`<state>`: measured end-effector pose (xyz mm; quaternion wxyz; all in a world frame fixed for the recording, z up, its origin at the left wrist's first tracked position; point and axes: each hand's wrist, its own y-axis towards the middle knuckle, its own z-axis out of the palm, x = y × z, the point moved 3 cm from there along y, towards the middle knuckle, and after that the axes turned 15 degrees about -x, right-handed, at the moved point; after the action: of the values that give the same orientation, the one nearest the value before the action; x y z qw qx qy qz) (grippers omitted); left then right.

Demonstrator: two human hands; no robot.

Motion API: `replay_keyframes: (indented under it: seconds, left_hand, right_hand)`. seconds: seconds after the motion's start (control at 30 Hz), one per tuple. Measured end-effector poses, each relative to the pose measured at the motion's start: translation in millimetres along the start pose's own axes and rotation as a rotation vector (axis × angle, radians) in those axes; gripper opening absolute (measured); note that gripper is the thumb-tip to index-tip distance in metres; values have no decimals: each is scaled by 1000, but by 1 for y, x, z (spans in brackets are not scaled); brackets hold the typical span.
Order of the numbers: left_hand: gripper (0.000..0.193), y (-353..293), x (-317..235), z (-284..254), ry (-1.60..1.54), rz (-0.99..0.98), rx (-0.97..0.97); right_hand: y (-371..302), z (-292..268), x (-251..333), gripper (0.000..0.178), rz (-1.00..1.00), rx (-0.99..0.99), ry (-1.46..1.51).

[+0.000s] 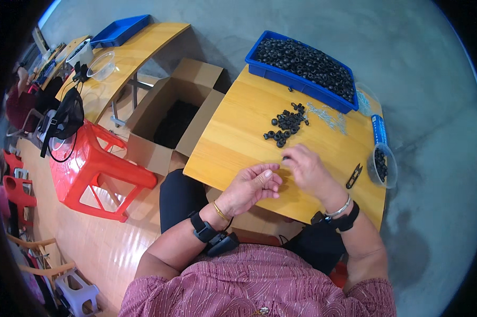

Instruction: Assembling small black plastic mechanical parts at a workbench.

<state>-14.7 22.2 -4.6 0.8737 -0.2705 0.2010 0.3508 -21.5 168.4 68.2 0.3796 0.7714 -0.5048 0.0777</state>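
Note:
Over the near part of the yellow table [238, 137], my right hand [311, 171] pinches a small black ring-shaped piece [286, 157] between thumb and fingertips. Just to its left, my left hand [253, 187] has its fingers curled and its thumb close against the index finger; anything held there is too small to make out. The two hands are close together but apart. Beyond them lies a loose pile of small black pieces [289, 121]. Thin silvery pins [328, 117] are scattered to the right of that pile.
A blue tray [296, 81] full of black pieces stands at the far edge. On the right are a clear tub [391, 174], a blue box [379, 130] and black thread snips [354, 176]. An open carton [148, 116] and a red stool [82, 164] stand left.

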Motion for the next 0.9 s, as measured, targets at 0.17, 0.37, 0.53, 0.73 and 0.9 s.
replay_keyframes:
  seconds: [0.17,0.37,0.53,0.73,0.9]
  left_hand:
    - [20,4,1,-6,39,10,30]
    - [17,-1,-5,-7,-16,-67,69]
    - [14,-3,-5,-2,37,-72,-9]
    - [18,-1,-6,-1,-11,-54,47]
    - [19,-1,-6,-2,-18,-75,64]
  right_hand:
    - [-13,7,28,13,-92,-22,100]
    - [-16,6,33,12,-112,-45,236]
    - [11,-16,-44,10,276,-151,103]
    - [32,-21,-143,9,329,-238,-271]
    - [44,-10,-147,9,307,-123,-393]
